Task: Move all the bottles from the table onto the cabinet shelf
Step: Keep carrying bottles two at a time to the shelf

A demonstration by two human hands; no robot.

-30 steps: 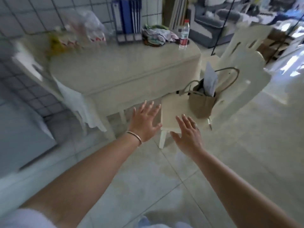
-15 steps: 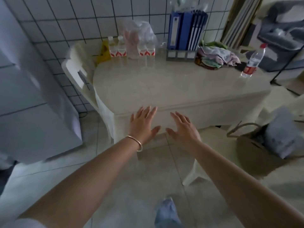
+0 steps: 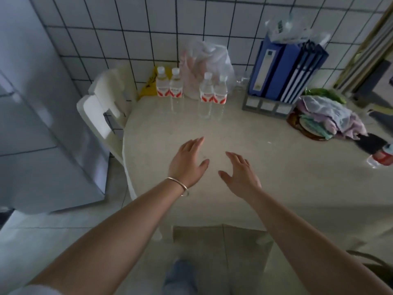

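Bottles stand in two pairs at the far edge of the tabletop [image 3: 276, 167], against the tiled wall and well beyond both hands. Going from left: the left pair [image 3: 169, 85] is up and to the left of the left hand [image 3: 187, 163], with a yellow packet [image 3: 148, 88] just behind it. A crumpled plastic bag [image 3: 204, 60] sits between the pairs. The right pair [image 3: 213, 90] lies almost straight ahead of the gap between the hands, nearer than the left pair. Further right come blue binders [image 3: 285, 71] in a grey rack and a heap of cloths [image 3: 327, 116] on a dish. A fifth bottle [image 3: 380, 157], with a red label, lies at the frame's right edge, far to the right of the right hand [image 3: 240, 175] and partly cut off.

Each hand's grip is apart and empty, fingers spread, palms down over the bare tabletop. No cabinet shelf is in view.

Risks, as I judge them: in each pair the bottles touch or nearly touch, so closing on one may tip its neighbour. The bag leans close to both pairs and could snag a finger. The bottle at the far right looks easy to overlook.
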